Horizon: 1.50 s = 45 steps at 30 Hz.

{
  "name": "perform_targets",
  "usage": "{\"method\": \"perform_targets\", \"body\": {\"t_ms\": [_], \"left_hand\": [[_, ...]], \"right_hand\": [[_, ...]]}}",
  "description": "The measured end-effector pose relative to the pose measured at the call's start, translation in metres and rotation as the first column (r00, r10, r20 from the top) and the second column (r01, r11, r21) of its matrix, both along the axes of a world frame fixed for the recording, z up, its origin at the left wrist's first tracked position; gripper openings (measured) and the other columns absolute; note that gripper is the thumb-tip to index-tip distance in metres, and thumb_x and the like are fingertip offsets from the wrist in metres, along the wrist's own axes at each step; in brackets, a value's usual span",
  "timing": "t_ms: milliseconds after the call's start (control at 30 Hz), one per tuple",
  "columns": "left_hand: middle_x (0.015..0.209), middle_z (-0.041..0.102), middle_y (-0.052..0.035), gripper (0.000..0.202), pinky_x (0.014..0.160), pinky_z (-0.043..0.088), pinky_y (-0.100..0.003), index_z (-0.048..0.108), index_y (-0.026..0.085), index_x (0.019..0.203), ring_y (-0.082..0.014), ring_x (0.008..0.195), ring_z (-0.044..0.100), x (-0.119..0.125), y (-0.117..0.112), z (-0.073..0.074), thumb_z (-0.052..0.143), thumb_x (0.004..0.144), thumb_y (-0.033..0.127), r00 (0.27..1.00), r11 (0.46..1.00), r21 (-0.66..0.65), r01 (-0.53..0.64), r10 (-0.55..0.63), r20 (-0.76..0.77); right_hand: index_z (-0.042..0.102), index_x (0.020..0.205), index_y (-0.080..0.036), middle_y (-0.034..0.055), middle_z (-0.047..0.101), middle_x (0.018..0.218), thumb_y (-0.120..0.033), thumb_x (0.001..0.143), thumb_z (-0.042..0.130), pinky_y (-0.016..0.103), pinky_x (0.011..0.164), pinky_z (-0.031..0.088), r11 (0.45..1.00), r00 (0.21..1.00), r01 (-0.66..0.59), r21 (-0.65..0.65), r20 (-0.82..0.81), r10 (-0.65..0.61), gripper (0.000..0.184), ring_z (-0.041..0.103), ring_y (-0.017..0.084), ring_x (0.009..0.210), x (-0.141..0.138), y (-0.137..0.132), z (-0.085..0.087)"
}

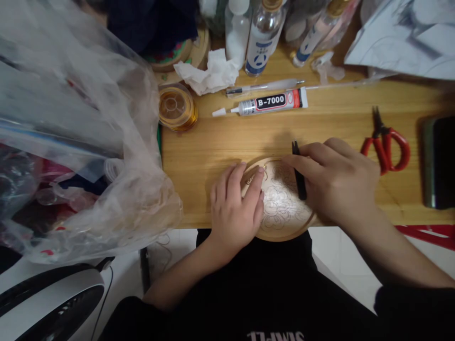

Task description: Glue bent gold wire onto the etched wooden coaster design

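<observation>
A round wooden plate [284,208] with a flower pattern drawn on its pale face overlaps the table's near edge. My left hand [236,203] lies over its left side, fingers stretched out, the index fingertip close to a small curl of gold wire [265,173]. More gold wire shows between the fingers. Over the plate's right side, my right hand [337,182] grips black tweezers [299,177], their forked end pointing away from me. The right thumb is hidden, and the index fingertip hovers at or touches the plate's upper rim; I cannot tell which.
Beyond the plate lie a B-7000 glue tube [272,102], a pen [266,86] and a spool of gold wire [177,108]. Red-handled pliers [387,142] and a phone [441,161] are at right. A plastic bag [138,156] bulges at left; bottles [261,40] stand behind.
</observation>
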<state>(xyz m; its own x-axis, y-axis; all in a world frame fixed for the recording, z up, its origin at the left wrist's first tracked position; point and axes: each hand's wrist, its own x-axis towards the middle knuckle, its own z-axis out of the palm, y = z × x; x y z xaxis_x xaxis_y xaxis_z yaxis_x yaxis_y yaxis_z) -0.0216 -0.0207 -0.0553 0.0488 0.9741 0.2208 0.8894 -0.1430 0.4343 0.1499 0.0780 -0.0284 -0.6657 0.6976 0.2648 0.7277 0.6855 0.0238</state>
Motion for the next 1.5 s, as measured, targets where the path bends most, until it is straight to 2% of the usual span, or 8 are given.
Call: {"method": "perform_targets", "body": {"t_ms": [400,633,767,900,1000,1200,1367,1500], "left_hand": [[0.132,0.057,-0.015,0.038,0.107,0.047,-0.047,0.054,0.017,0.133,-0.0292,0.128,0.053,-0.028,0.013,0.007,0.053,0.096,0.021,0.987,0.987,-0.002,0.16,-0.16,0.016],[0.096,0.07,-0.0027,0.01,0.087,0.055,-0.034,0.063,0.021,0.093,-0.0161,0.095,0.065,-0.036,0.02,0.014,0.066,0.089,0.013,0.968,0.985,0.168,0.034,-0.074,0.239],[0.08,0.071,0.0039,0.009,0.077,0.055,-0.024,0.069,0.022,0.082,-0.0097,0.079,0.066,-0.038,0.023,0.016,0.074,0.084,0.015,0.779,0.995,-0.003,-0.1,0.081,0.622],[0.074,0.073,0.0043,0.006,0.069,0.055,-0.02,0.073,0.022,0.076,-0.0074,0.069,0.067,-0.039,0.027,0.015,0.077,0.079,0.018,0.296,0.955,-0.283,-0.087,0.296,0.908],[0.071,0.073,0.0026,0.009,0.06,0.054,-0.02,0.073,0.021,0.074,-0.0074,0.062,0.064,-0.042,0.03,0.015,0.077,0.08,0.027,0.078,0.926,-0.378,0.017,0.375,0.924],[0.081,0.076,0.0017,0.005,0.064,0.053,-0.022,0.075,0.026,0.078,-0.0088,0.069,0.065,-0.044,0.03,0.018,0.078,0.079,0.031,-0.076,0.901,-0.413,0.137,0.425,0.902],[0.076,0.075,0.0021,0.011,0.061,0.052,-0.018,0.077,0.025,0.074,-0.0068,0.064,0.065,-0.04,0.031,0.021,0.085,0.072,0.033,-0.169,0.889,-0.425,0.171,0.451,0.876],[0.068,0.073,0.0052,0.009,0.06,0.051,-0.016,0.074,0.024,0.07,-0.0054,0.062,0.064,-0.039,0.031,0.021,0.083,0.073,0.024,-0.046,0.908,-0.399,0.127,0.408,0.912]], "right_hand": [[0.068,0.069,-0.024,0.0045,0.062,0.069,-0.018,0.095,0.044,0.032,0.051,0.03,0.991,0.998,0.052,-0.125,-0.012,-0.054,0.036,0.046,0.017,0.065,-0.002,0.003,0.004],[0.07,0.073,-0.026,0.0029,0.066,0.073,-0.016,0.096,0.041,0.031,0.05,0.032,0.995,0.998,0.038,-0.093,0.059,-0.032,0.039,0.049,0.017,0.065,0.0,0.004,0.004],[0.07,0.073,-0.025,0.0033,0.066,0.073,-0.016,0.096,0.042,0.031,0.051,0.032,0.997,0.997,0.036,-0.062,0.067,-0.032,0.037,0.05,0.017,0.067,0.0,0.003,0.002],[0.07,0.073,-0.024,0.0044,0.067,0.076,-0.015,0.094,0.044,0.032,0.053,0.032,0.995,0.998,0.043,-0.085,0.054,-0.038,0.035,0.05,0.018,0.069,0.001,0.002,0.002],[0.07,0.075,-0.024,0.0044,0.067,0.076,-0.013,0.093,0.044,0.032,0.053,0.032,0.997,1.0,0.005,-0.081,0.026,-0.002,0.033,0.049,0.018,0.068,0.003,0.002,0.002],[0.071,0.078,-0.023,0.0046,0.064,0.072,-0.011,0.093,0.045,0.032,0.053,0.028,0.996,0.995,-0.046,-0.072,-0.096,0.039,0.032,0.046,0.017,0.067,0.005,0.004,0.0],[0.073,0.084,-0.021,0.0033,0.067,0.075,-0.008,0.092,0.046,0.029,0.053,0.029,0.996,0.997,-0.08,0.049,0.014,0.079,0.031,0.046,0.016,0.069,0.005,0.003,0.0],[0.072,0.086,-0.02,0.0021,0.067,0.075,-0.007,0.091,0.048,0.028,0.052,0.029,0.986,0.994,-0.111,0.124,0.024,0.109,0.028,0.046,0.016,0.069,0.005,0.004,-0.001]]}}
